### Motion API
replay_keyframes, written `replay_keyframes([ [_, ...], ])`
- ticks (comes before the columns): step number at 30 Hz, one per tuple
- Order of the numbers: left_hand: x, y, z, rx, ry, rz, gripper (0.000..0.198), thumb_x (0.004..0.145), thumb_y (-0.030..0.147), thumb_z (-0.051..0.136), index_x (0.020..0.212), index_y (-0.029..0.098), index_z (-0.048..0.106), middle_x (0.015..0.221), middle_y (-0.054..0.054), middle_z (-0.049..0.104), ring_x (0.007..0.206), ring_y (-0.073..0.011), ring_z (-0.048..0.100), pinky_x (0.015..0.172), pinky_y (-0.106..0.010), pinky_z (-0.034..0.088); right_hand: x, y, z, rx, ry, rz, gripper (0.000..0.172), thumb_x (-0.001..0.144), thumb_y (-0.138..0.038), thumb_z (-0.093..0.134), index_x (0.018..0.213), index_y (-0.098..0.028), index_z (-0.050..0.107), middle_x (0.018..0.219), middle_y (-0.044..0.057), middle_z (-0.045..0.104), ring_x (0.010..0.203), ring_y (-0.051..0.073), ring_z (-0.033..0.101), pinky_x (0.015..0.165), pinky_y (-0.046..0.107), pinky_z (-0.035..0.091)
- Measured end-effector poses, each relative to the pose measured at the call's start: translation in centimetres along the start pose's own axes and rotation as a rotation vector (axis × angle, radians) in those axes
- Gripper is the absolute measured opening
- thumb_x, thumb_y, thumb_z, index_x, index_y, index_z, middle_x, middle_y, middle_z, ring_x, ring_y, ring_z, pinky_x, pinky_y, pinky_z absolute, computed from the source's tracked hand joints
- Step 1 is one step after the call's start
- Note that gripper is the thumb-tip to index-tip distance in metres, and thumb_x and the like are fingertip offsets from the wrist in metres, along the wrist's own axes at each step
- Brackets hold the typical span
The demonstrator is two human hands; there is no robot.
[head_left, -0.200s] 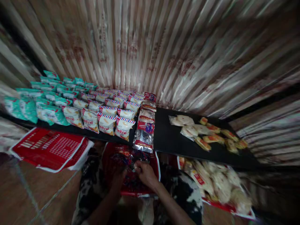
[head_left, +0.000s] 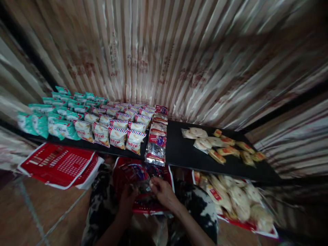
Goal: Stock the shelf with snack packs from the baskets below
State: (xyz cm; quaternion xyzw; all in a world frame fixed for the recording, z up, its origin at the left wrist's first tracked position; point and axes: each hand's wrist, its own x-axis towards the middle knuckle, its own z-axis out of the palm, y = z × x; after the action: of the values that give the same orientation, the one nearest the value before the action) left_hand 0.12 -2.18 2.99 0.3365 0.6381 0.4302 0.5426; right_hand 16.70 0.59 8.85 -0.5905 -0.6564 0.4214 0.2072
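Note:
My left hand and my right hand are both closed on a shiny clear-and-red snack packet, held over a red basket on my lap. Just above them, a column of the same kind of packets lies on a black shelf. Left of that column are rows of white packets with red-and-blue striped tops, and further left teal packets.
Round pale pastries and small orange-wrapped cakes lie on the shelf's right part. A red tray of more wrapped pastries sits below on the right. A red basket stands at the left. Corrugated sheet forms the wall behind.
The view has shifted slightly down. Both hands have risen a little with the packet between them.

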Motion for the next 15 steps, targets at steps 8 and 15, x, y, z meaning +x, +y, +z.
replay_keyframes([
  [8, -2.1, 5.7, 0.9, -0.074, -0.052, 0.063, 0.045, 0.061, 0.055, 0.065, 0.083, 0.016, 0.061, 0.081, -0.006, 0.067, 0.077, -0.021, 0.061, 0.071, -0.032, 0.049, -1.4, -0.9, -2.2, 0.353, 0.114, -0.046, 0.03, 0.08, -0.048, 0.051, 0.07, -0.019, 0.053, 0.057, -0.005, 0.048, 0.054, 0.01, 0.044, 0.053, 0.022, 0.033],
  [15, -1.5, 8.7, 4.1, -0.049, -0.19, 0.19, 0.033, 0.065, 0.05, 0.062, 0.069, 0.018, 0.055, 0.066, -0.001, 0.064, 0.066, -0.0173, 0.061, 0.062, -0.027, 0.048, -2.1, -1.1, -4.5, 0.754, 0.152, 0.035, 0.043, 0.07, -0.056, 0.063, 0.093, -0.02, 0.057, 0.077, 0.001, 0.065, 0.069, 0.015, 0.06, 0.065, 0.026, 0.044],
])
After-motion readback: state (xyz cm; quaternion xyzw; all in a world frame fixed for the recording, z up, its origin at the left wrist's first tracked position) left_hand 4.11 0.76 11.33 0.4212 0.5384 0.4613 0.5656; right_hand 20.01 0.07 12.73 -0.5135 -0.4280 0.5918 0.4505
